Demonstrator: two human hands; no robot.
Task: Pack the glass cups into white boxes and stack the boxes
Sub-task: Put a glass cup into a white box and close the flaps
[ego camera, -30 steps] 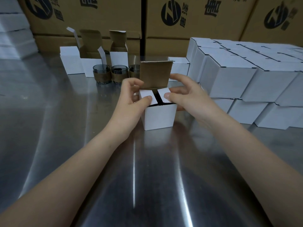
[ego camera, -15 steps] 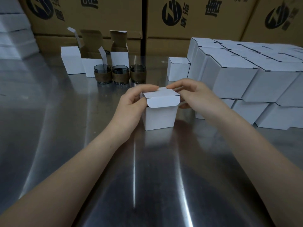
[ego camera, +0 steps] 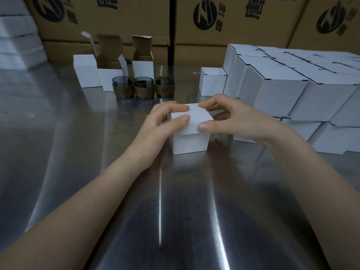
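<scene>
Closed white box (ego camera: 191,141) gripped at the lid by left hand (ego camera: 165,121) and right hand (ego camera: 229,117), thumbs pressed on matte card. It is set mid-way on the brushed steel table (ego camera: 116,191). Three smoky glass cups (ego camera: 144,89) are ranged behind it, each brown-banded and cylindrical; stacked boxes (ego camera: 282,94) at right.

Dim, cool light, seemingly from overhead; long glare streaks run along the steel table (ego camera: 58,152) toward its near edge. Wide-angle bending curves the sides; its far left corner looks soft.

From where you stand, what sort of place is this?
Probably a warehouse packing station: printed brown cartons behind, closed white boxes stacked on the steel table, three glass cups standing unpacked.
</scene>
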